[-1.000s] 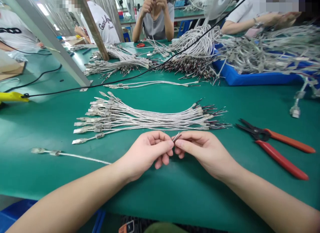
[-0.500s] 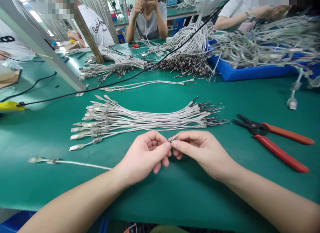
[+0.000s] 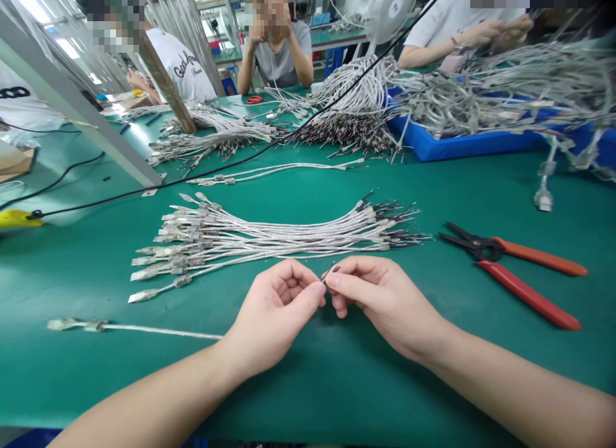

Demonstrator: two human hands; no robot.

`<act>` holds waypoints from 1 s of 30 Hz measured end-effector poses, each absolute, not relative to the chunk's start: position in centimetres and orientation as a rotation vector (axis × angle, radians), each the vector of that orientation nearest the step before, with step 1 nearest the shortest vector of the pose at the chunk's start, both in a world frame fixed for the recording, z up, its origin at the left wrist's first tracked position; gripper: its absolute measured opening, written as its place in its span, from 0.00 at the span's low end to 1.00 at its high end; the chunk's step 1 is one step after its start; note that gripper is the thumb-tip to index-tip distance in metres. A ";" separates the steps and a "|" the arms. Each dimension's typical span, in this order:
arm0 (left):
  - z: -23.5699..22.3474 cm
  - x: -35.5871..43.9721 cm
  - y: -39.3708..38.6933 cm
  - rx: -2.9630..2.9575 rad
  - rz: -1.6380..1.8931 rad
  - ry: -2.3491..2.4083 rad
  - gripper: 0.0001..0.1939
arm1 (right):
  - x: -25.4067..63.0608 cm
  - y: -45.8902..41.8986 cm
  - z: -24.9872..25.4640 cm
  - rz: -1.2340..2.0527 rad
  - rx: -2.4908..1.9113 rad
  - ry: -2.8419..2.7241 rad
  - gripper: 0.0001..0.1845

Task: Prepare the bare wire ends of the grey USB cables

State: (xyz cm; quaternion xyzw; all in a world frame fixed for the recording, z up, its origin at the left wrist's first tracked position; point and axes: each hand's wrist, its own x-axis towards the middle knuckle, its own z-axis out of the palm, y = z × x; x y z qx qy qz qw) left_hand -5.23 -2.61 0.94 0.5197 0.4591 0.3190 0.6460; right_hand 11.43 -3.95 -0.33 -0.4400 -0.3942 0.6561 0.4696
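The left hand [image 3: 276, 313] and right hand [image 3: 380, 300] both pinch the thin wire ends [image 3: 330, 273]. The white cord [image 3: 163, 332] goes under the left arm.

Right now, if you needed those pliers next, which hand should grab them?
Probably the right hand: the pliers lie nearer to it, and the left hand would have to cross over. Both seem to pinch thin wires, though, so the right may need to let go first.

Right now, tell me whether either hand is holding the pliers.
No, the pliers lie on the table, to the right of the right hand.
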 end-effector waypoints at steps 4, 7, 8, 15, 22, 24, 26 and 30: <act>1.1 -5.1 -2.3 1.170 0.721 1.056 0.08 | 11.4 -3.9 -0.4 1.593 -1.091 -0.976 0.11; 1.2 -5.0 -2.2 1.157 0.723 1.056 0.09 | 11.5 -3.9 -0.5 1.562 -1.097 -1.003 0.10; 1.2 -5.0 -2.2 1.155 0.726 1.054 0.09 | 11.5 -3.9 -0.5 1.555 -1.095 -1.014 0.10; 1.3 -5.0 -2.2 1.119 0.733 1.042 0.13 | 11.4 -3.8 -0.4 1.540 -1.079 -1.028 0.10; 0.9 -5.3 -2.1 1.014 0.666 1.033 0.14 | 11.4 -3.8 -0.3 1.497 -1.081 -1.053 0.09; 0.8 -5.3 -2.2 0.978 0.659 1.007 0.14 | 11.3 -3.7 -0.3 1.497 -1.078 -1.053 0.09; 0.7 -5.3 -2.2 0.985 0.669 1.000 0.14 | 11.3 -3.7 -0.4 1.500 -1.075 -1.051 0.08; 0.9 -5.2 -2.2 1.102 0.692 1.012 0.11 | 11.3 -3.7 -0.6 1.494 -1.065 -1.046 0.08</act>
